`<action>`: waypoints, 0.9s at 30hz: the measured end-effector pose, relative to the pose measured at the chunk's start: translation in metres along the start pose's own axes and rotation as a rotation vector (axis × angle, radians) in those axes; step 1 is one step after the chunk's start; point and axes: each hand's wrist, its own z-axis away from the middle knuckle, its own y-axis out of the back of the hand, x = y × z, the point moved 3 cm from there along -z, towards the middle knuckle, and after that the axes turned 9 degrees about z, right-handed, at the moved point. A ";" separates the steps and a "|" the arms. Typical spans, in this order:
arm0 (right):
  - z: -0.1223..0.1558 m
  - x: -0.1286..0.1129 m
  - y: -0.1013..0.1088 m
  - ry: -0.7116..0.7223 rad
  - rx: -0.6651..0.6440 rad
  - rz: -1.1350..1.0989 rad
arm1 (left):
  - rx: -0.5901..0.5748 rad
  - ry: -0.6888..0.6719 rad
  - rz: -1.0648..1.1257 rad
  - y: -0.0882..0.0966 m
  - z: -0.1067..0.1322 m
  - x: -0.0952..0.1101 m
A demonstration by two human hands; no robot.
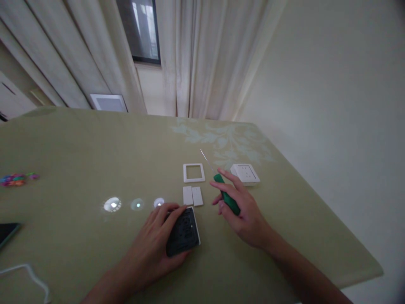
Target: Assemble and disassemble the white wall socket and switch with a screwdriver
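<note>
My left hand point(155, 242) grips a dark square switch module point(183, 232) lying on the green table point(79, 147), fingers curled round its left and near edges. My right hand point(245, 213) is closed on a screwdriver with a green handle point(227, 198); its thin metal shaft point(205, 158) points away over the table. Just beyond the module lie two small white rocker plates point(192, 196) side by side, and behind them a white square frame point(193, 172). A white wall socket point(245, 174) rests to the right of the screwdriver tip.
Three round light spots point(136, 204) shine on the cloth left of the module. Colourful small pieces point(17, 179) lie at the far left, a dark flat object point(8, 232) and a white cable point(30, 274) near the left edge. Curtains point(196, 59) hang behind; the table's right edge drops off.
</note>
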 end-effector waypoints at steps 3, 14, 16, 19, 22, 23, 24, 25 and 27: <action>-0.025 -0.023 0.024 0.164 0.008 0.229 | -0.011 -0.015 0.002 -0.001 -0.001 0.000; -0.054 -0.056 0.007 0.252 0.192 0.022 | 0.061 0.005 0.103 0.002 0.000 -0.004; -0.054 -0.055 0.003 0.244 0.151 0.002 | 0.049 -0.001 0.100 0.002 0.000 -0.003; -0.055 -0.053 0.002 0.231 0.128 -0.014 | 0.029 -0.002 0.082 0.002 0.000 -0.001; -0.056 -0.051 0.000 0.225 0.100 -0.007 | 0.025 0.001 0.075 0.003 -0.001 0.000; -0.056 -0.051 0.000 0.224 0.090 -0.005 | 0.023 -0.001 0.074 0.003 -0.001 0.000; -0.056 -0.050 -0.001 0.221 0.084 -0.005 | 0.020 -0.003 0.072 0.003 -0.002 0.001; -0.056 -0.050 -0.002 0.218 0.082 -0.007 | 0.016 -0.002 0.069 0.003 -0.002 0.001; -0.056 -0.049 -0.002 0.215 0.086 -0.011 | 0.009 -0.003 0.064 0.003 -0.002 0.001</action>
